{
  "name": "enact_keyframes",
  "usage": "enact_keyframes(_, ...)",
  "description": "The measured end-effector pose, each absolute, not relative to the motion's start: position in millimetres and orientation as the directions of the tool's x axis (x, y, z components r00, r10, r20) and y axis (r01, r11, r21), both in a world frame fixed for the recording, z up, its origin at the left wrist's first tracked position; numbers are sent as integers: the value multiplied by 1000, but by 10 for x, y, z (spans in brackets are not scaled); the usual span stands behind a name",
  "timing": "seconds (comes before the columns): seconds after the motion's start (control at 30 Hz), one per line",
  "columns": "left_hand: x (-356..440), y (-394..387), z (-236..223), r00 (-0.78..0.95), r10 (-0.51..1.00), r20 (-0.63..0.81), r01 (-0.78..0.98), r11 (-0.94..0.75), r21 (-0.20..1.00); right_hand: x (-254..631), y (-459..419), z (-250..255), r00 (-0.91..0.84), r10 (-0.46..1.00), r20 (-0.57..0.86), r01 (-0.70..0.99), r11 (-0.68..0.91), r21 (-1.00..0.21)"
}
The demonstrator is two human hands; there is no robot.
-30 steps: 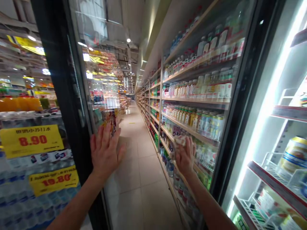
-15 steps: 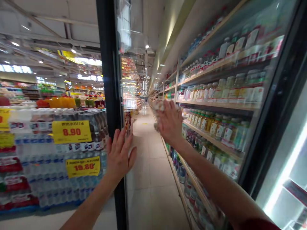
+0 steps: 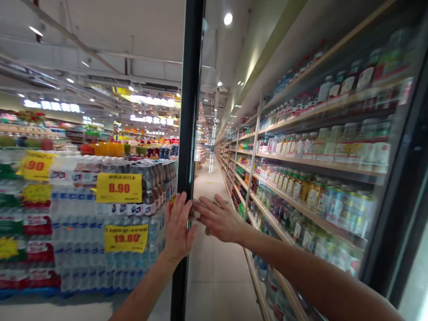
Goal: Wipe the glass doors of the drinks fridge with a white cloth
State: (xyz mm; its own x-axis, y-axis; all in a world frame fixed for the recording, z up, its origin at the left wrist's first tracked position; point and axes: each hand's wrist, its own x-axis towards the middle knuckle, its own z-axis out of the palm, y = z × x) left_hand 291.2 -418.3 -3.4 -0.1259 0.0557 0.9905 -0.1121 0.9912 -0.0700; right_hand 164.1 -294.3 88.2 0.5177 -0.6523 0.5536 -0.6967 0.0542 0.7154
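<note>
My left hand lies with straight fingers against the black frame of an open glass door. Close to its right, my right hand is stretched flat over the glass, fingers pointing left. Under its palm and fingers is a crumpled pale cloth, mostly hidden by the hand; only bits show at the fingertips and below. Through the pane, an aisle floor and shelves of drinks are visible.
Shelves of bottles run along the right, seen through the glass. On the left stand stacked packs of bottled drinks with yellow price signs. Another dark door edge rises at the far right, beside a bright strip.
My right hand has swept the cloth up, then left across the glass toward my left hand. My left hand stays at the door frame. The view has turned left.
</note>
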Motion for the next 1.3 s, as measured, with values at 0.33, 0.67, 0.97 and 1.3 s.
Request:
enact_keyframes(0.33, 2760, -4089, 643, -116, 74, 991, -291, 951, -105, 1471, -2859, 1621, 411, -529, 742, -725, 303, 618)
enact_keyframes(0.67, 2593, -3965, 891, -89, 127, 988, -281, 948, -148, 1323, -2795, 2095, 358, -424, 832, -722, 440, 535)
enact_keyframes(0.97, 2444, -3907, 1119, -96, 132, 987, -254, 955, -152, 967, -2309, 2358, 125, -135, 983, -746, 640, 183)
enact_keyframes(1.3, 2268, -3723, 1294, -273, 31, 961, -249, 963, -102, 587, -1602, 2180, 43, 125, 991, -646, 760, -68)
